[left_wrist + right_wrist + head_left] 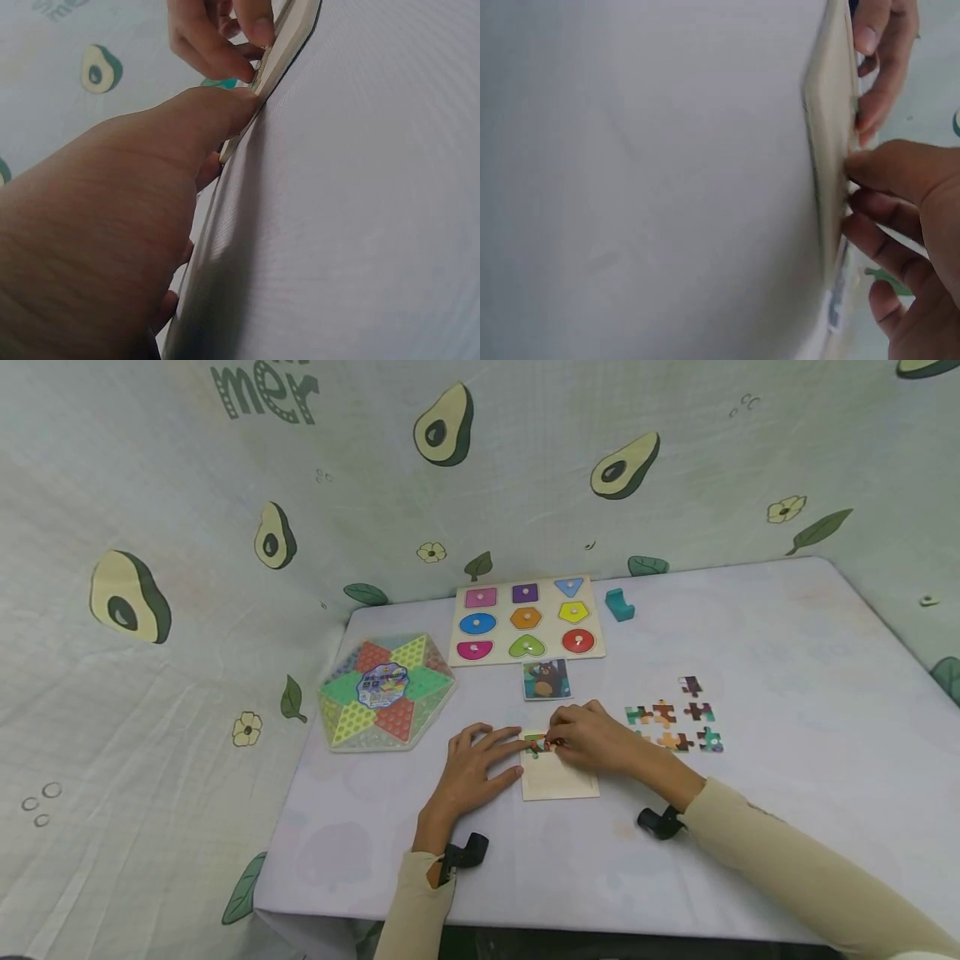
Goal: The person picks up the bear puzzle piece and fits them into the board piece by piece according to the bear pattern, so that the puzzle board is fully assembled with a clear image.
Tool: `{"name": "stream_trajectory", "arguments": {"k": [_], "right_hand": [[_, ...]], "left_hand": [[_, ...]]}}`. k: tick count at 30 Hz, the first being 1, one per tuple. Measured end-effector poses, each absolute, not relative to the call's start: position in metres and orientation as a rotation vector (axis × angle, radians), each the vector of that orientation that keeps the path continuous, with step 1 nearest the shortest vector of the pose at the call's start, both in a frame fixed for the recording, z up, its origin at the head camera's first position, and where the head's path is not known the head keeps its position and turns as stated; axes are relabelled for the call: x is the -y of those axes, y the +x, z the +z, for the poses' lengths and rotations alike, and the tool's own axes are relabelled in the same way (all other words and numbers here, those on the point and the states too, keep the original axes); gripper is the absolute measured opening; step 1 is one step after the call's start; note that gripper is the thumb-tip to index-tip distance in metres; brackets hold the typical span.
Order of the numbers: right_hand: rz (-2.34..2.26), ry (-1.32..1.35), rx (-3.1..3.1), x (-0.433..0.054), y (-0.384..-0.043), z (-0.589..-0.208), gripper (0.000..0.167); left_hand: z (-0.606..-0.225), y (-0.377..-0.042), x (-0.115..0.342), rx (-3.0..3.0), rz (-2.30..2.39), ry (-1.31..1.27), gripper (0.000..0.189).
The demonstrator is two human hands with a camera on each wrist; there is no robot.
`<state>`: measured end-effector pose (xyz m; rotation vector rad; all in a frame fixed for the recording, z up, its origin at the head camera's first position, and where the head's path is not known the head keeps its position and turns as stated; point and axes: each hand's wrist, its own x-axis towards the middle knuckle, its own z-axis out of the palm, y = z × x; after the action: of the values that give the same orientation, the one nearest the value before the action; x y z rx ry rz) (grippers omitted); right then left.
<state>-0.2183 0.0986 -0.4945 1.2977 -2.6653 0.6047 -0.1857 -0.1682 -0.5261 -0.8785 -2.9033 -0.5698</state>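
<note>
A small pale puzzle tray (561,781) lies on the table in front of me, with a few colourful jigsaw pieces (536,745) along its top edge. My left hand (474,770) has its fingers spread, and their tips rest at the tray's left edge. At the upper part of the tray my right hand (596,737) pinches a jigsaw piece (553,742), mostly covered by the fingers. The right wrist view shows that thumb and fingertips right at the tray's (829,142) surface. Several loose jigsaw pieces (677,742) lie to the right of the right hand.
Behind the tray lies a square bear picture (547,680), against a wooden shape board (502,620) with coloured shapes. A hexagonal game box (384,693) sits at the left. A teal block (620,605) stands near the back edge, before a printed cloth backdrop (540,510).
</note>
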Motion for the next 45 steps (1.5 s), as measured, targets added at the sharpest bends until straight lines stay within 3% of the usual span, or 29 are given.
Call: {"name": "stream_trajectory", "arguments": {"k": [8,16,21,29,38,45], "right_hand": [[0.439,1.309,2.708,-0.111,-0.21,-0.486,0.022],[0.735,1.129,2.733,-0.13,-0.21,-0.478,0.026],[0.92,0.912,2.629,-0.157,-0.212,-0.468,0.022],[0.841,0.826,2.589,-0.202,-0.215,-0.46,0.018],[0.703,0.67,2.751,-0.254,-0.231,-0.456,0.024],[0.624,0.546,2.944,-0.279,-0.24,-0.465,0.031]], "left_hand": [[-0.525,-0.187,0.158,2.832,-0.731,-0.905,0.044],[-0.527,-0.181,0.139,2.88,-0.657,-0.902,0.055],[-0.528,-0.178,0.129,2.869,-0.506,-0.907,0.057],[-0.526,-0.175,0.125,2.846,-0.501,-0.875,0.052],[-0.526,-0.171,0.131,2.921,-0.369,-0.862,0.084],[-0.527,-0.171,0.13,2.922,-0.358,-0.889,0.087]]}}
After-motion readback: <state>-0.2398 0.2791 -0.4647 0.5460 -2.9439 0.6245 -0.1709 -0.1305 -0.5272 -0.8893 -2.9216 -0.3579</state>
